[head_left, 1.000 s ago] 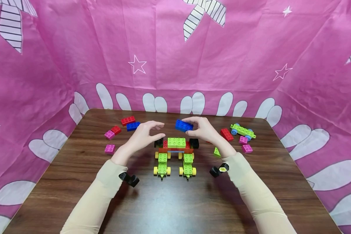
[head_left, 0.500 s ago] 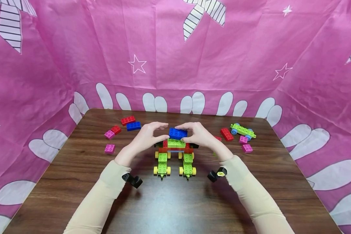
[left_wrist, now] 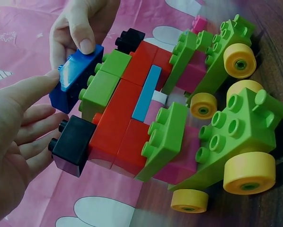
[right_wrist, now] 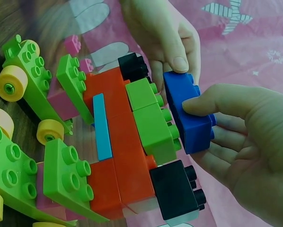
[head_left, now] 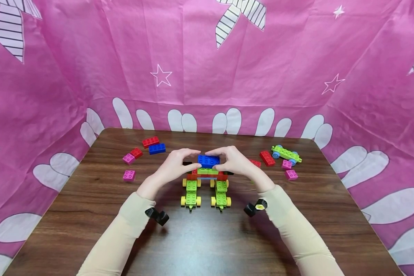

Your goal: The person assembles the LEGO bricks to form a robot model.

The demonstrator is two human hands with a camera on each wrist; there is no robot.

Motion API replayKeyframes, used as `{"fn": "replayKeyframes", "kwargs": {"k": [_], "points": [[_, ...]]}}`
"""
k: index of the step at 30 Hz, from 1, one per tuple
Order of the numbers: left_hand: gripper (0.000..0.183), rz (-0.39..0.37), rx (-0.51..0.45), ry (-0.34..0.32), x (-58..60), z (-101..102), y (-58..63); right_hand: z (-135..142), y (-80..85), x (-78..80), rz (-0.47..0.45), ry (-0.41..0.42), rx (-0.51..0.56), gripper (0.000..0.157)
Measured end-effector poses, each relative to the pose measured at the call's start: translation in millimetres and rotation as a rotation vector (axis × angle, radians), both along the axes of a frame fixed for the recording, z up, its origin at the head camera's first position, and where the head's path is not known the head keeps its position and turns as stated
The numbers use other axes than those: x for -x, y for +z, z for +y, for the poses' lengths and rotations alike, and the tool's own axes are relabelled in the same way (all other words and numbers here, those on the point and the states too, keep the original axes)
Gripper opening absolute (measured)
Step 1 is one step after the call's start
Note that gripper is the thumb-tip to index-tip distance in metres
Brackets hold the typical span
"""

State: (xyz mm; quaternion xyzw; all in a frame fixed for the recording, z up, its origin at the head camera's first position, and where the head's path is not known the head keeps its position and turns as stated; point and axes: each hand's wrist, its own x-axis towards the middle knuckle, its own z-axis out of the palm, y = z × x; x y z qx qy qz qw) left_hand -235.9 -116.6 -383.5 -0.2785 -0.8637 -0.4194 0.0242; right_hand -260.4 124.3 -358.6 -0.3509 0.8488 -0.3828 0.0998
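Note:
Both hands hold one blue eight-stud toy brick (head_left: pixel 208 161) right above the light green bricks (left_wrist: pixel 100 87) on top of a built model. My left hand (head_left: pixel 175 164) has its thumb at the brick's left end, fingers behind. From the right, my right hand (head_left: pixel 233 160) pinches the brick, its thumb pressed on the near side in the right wrist view. Below, the model has a red brick body (left_wrist: pixel 114 116) with a black brick (left_wrist: pixel 74 142) at each end. Two light green wheeled bases (head_left: pixel 191 197) with yellow wheels carry it, over pink bricks (left_wrist: pixel 181 163).
Loose on the wooden table (head_left: pixel 207 245)'s left lie a red brick (head_left: pixel 150 142), another blue brick (head_left: pixel 157 148), a small red brick (head_left: pixel 136 153) and pink bricks (head_left: pixel 129 175). Right are a red brick (head_left: pixel 267 158), a green base with blue wheels (head_left: pixel 286 155) and pink bricks (head_left: pixel 291 174).
My right hand has brought the blue brick left and down over the model's green top. My left hand has moved in from the left and now holds the brick too.

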Motion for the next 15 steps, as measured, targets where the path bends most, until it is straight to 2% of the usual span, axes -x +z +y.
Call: {"fn": "replayKeyframes", "kwargs": {"k": [6, 15], "points": [[0.044, 0.007, -0.005, -0.004, -1.6, 0.8, -2.2, -0.1, -0.5, -0.9, -0.035, 0.01, 0.018, 0.043], [0.038, 0.011, -0.012, -0.009, -4.1, 1.3, -2.8, -0.8, -4.4, -1.6, -0.024, 0.02, 0.064, 0.043]]}}
